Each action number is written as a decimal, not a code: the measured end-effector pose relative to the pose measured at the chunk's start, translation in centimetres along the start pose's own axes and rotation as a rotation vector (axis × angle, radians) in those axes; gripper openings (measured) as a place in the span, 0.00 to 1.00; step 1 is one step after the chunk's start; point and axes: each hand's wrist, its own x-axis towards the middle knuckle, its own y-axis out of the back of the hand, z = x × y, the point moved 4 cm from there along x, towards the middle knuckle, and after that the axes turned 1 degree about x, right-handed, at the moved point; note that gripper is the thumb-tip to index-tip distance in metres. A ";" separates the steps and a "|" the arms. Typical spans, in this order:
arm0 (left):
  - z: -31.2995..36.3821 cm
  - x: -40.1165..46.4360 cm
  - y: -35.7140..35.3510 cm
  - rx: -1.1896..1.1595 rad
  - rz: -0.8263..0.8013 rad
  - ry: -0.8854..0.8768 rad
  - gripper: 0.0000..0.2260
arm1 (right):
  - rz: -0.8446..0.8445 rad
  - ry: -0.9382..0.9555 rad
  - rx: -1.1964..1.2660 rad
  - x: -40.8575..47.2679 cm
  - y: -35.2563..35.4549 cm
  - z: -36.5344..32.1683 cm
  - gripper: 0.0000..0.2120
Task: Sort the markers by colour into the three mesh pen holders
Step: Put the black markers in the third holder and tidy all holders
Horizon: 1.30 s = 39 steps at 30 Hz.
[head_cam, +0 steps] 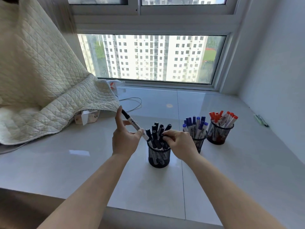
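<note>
1. On the pale worktop [214, 171] by the window, three mesh pen holders stand in a row, one colour to each, so every marker has an obvious home.
2. Nearest is the black holder [158, 157], packed with black-capped markers; the blue holder [197, 142] stands just beside it, and the red holder [217, 135] beyond that.
3. The left hand [124, 141] pinches a black marker [134, 125] between thumb and fingers, cap end up and tilted away, its lower end touching the crowded holder's rim, probably lined up to slide in.
4. The right hand [179, 143] curls its fingers around the caps in the black holder, apparently parting them to make room.
5. No loose markers show on the worktop, so sorting looks nearly done.
6. A quilted blanket [41, 83] lies well apart on the left.
</note>
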 end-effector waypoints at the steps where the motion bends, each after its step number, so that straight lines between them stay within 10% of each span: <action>1: 0.0 -0.1 -0.1 0.007 -0.003 -0.002 0.40 | 0.004 -0.001 0.002 -0.1 0.0 0.0 0.09; 14: -0.8 -2.0 -2.1 0.139 -0.072 -0.125 0.01 | 0.182 -0.020 0.197 -0.4 1.8 1.6 0.04; 27: 1.7 0.1 -2.4 0.254 -0.126 -0.276 0.03 | -0.019 -0.046 0.071 2.2 3.1 1.8 0.05; 39: 3.8 4.3 -7.7 0.628 -0.715 -0.227 0.13 | -0.148 -0.119 -0.003 3.0 2.9 1.4 0.10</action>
